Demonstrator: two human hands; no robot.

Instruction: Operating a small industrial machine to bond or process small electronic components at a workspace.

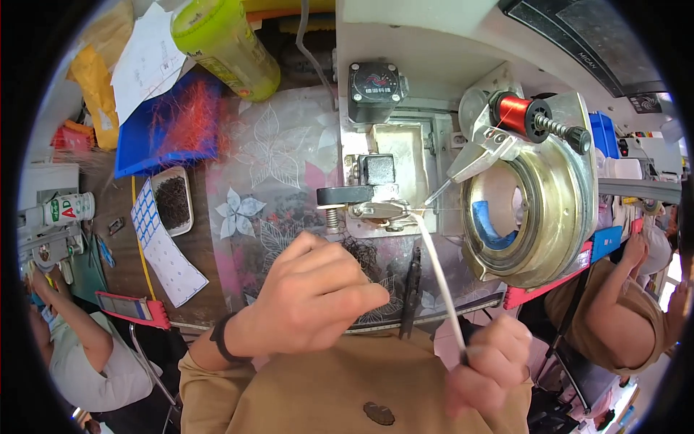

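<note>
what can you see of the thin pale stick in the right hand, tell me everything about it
The stick is long, slender, nearly straight and off-white, with a dark part showing near its lower end. It could be wood or plastic; the picture doesn't settle which. The right hand, blurred, closes around its lower end and hides part of it. From there it slants up and to the left, its upper end at the small metal clamp; whether they touch is unclear.
</note>
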